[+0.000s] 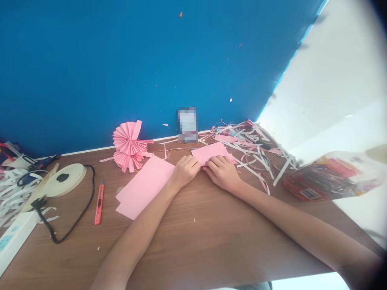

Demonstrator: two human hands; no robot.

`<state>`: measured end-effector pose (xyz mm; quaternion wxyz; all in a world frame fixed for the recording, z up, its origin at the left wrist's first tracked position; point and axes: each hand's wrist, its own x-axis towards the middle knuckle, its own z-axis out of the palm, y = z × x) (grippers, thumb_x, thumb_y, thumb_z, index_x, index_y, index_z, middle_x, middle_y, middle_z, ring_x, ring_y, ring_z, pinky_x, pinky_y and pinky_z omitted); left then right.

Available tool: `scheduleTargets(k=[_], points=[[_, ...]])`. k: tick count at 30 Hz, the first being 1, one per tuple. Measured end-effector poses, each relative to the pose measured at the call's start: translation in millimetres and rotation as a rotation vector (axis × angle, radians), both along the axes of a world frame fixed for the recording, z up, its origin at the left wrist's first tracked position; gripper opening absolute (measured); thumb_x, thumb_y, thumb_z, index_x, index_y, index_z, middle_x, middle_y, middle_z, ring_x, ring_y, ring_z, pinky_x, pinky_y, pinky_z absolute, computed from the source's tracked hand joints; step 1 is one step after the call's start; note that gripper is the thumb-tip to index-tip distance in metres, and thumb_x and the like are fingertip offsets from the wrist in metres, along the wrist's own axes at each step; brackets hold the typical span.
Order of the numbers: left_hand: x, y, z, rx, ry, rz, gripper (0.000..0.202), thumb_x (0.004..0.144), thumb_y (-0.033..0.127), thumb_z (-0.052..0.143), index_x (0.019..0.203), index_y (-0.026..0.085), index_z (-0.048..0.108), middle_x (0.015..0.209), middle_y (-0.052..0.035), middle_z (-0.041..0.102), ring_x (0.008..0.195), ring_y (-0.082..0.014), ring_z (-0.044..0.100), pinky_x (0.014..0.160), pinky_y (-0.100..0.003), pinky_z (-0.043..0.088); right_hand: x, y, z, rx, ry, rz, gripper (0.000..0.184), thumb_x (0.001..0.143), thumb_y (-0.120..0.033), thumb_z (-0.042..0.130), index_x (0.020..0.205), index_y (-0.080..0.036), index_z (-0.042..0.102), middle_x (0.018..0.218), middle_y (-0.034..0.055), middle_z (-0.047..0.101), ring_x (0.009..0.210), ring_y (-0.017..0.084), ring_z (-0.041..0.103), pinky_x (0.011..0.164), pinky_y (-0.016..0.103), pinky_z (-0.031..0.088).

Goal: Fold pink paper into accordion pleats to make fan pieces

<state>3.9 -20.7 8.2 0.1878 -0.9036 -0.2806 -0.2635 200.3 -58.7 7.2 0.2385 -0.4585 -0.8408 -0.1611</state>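
Pinching with both hands: my left hand [185, 170] and right hand [222, 171] press fingertips onto the near edge of the pink paper sheet [210, 152]. It lies toward twelve o'clock from my knuckles, long axis running nine-to-three. Both hands equally close, touching it.

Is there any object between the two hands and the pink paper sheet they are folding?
Nothing visible. The left hand and the right hand both rest directly on the near edge of the pink sheet. The stack of pink paper lies to the left, the paper strips to the right.
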Motion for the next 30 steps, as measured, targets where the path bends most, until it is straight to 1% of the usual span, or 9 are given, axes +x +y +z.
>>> scheduleTargets(k=[3, 7, 12, 14, 17, 20, 24, 30], points=[[0.9, -0.9, -0.3, 0.004, -0.003, -0.026, 0.024, 0.095, 0.020, 0.044, 0.073, 0.017, 0.055, 0.072, -0.0029, 0.054, 0.074, -0.0166, 0.048, 0.064, -0.032, 0.030, -0.1, 1.0, -1.8, 0.034, -0.035, 0.028, 0.022, 0.095, -0.028, 0.045, 0.082, -0.017, 0.059, 0.084, 0.0061, 0.060, 0.081, 0.019, 0.045, 0.073, 0.033, 0.026], [2.1, -2.0, 0.2, -0.029, 0.000, -0.051, 0.023, 0.095, 0.020, 0.043, 0.077, 0.017, 0.057, 0.074, -0.0032, 0.056, 0.074, -0.0166, 0.049, 0.065, -0.032, 0.031, 2.1, 2.8, -5.4, 0.034, -0.073, 0.073, 0.016, 0.094, -0.020, 0.046, 0.085, -0.017, 0.059, 0.084, 0.0058, 0.059, 0.080, 0.019, 0.043, 0.070, 0.033, 0.026], [4.3, -3.9, 1.2, -0.041, 0.014, -0.068, 0.023, 0.095, 0.019, 0.043, 0.079, 0.017, 0.058, 0.075, -0.0033, 0.057, 0.075, -0.0169, 0.050, 0.066, -0.032, 0.031, 3.3, 1.3, -6.1, -0.010, -0.039, 0.111, 0.018, 0.091, -0.010, 0.044, 0.082, -0.015, 0.059, 0.081, 0.0059, 0.056, 0.077, 0.019, 0.040, 0.070, 0.032, 0.027], [4.5, -4.2, 1.3, -0.041, 0.015, -0.071, 0.023, 0.095, 0.020, 0.043, 0.078, 0.017, 0.058, 0.074, -0.0032, 0.057, 0.075, -0.0170, 0.050, 0.066, -0.033, 0.031, 2.8, 0.6, -5.2, -0.009, -0.062, 0.118, 0.017, 0.089, -0.009, 0.045, 0.081, -0.015, 0.059, 0.081, 0.0061, 0.056, 0.077, 0.020, 0.040, 0.070, 0.032, 0.027], [3.4, -3.1, 0.6, -0.050, 0.021, -0.067, 0.025, 0.096, 0.020, 0.042, 0.076, 0.017, 0.058, 0.074, -0.0035, 0.057, 0.075, -0.0169, 0.049, 0.066, -0.033, 0.031, 2.4, 0.8, -3.8, 0.018, -0.136, 0.088, 0.014, 0.089, -0.013, 0.049, 0.079, -0.016, 0.058, 0.080, 0.0060, 0.056, 0.077, 0.020, 0.041, 0.068, 0.033, 0.026], [1.3, -0.9, -0.6, -0.066, 0.015, -0.037, 0.025, 0.095, 0.019, 0.042, 0.076, 0.017, 0.058, 0.073, -0.0036, 0.057, 0.075, -0.0172, 0.049, 0.066, -0.033, 0.031, 3.0, 1.7, -2.5, 0.032, -0.187, 0.031, 0.013, 0.090, -0.015, 0.050, 0.080, -0.016, 0.058, 0.080, 0.0065, 0.056, 0.076, 0.021, 0.041, 0.066, 0.034, 0.024], [-0.6, 1.0, -0.4, -0.108, -0.022, 0.001, 0.023, 0.096, 0.018, 0.041, 0.084, 0.018, 0.061, 0.079, -0.0040, 0.060, 0.079, -0.0177, 0.050, 0.067, -0.033, 0.032, 4.4, 1.9, -1.3, 0.027, -0.176, -0.013, 0.015, 0.091, -0.014, 0.048, 0.079, -0.016, 0.058, 0.077, 0.0064, 0.055, 0.073, 0.020, 0.041, 0.064, 0.033, 0.023], [-1.1, 1.2, 0.0, -0.131, -0.032, -0.011, 0.024, 0.096, 0.017, 0.038, 0.092, 0.018, 0.062, 0.087, -0.0055, 0.063, 0.085, -0.0184, 0.052, 0.070, -0.034, 0.034, 6.5, 0.7, -2.1, 0.022, -0.127, -0.011, 0.018, 0.091, -0.012, 0.047, 0.077, -0.017, 0.058, 0.076, 0.0065, 0.055, 0.073, 0.020, 0.041, 0.064, 0.032, 0.024]])
